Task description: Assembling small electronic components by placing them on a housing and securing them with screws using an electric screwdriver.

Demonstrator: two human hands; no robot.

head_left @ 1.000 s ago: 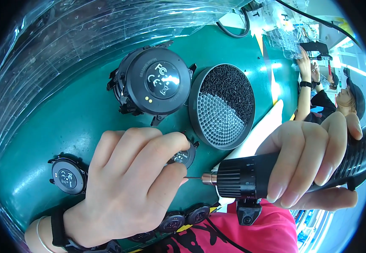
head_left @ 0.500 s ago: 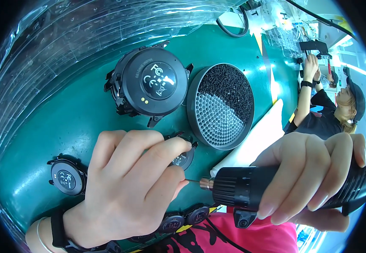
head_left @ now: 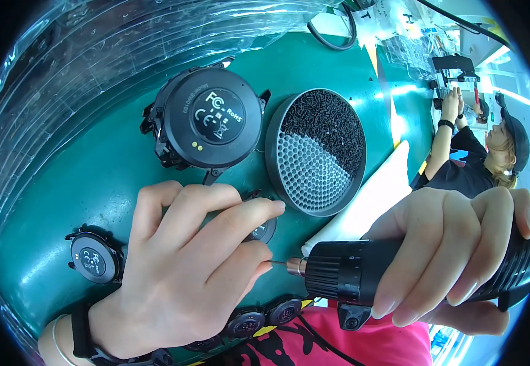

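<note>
My right hand (head_left: 442, 256) grips a black electric screwdriver (head_left: 338, 271), held nearly level with its thin bit pointing left. The bit's tip meets the thumb and forefinger of my left hand (head_left: 185, 262), which hides where it ends. Under those curled fingers is a small round black watch case (head_left: 266, 230), back side up and mostly covered by my hand. Beyond it stands a stack of watch cases (head_left: 216, 146), the top one showing its back. A round dish (head_left: 307, 177) right of the stack holds many small black screws over a perforated plate.
A lone watch case (head_left: 97, 256) lies left of my hand on the green mat. Several more (head_left: 246, 323) line the near edge. White sheet (head_left: 368, 201) lies right of the dish; clear plastic (head_left: 124, 67) borders the far left. Another person (head_left: 478, 152) works at right.
The stack and dish have shifted slightly left in the picture. Both hands and the screwdriver keep nearly the same pose. At right, the other person's hands have moved a little.
</note>
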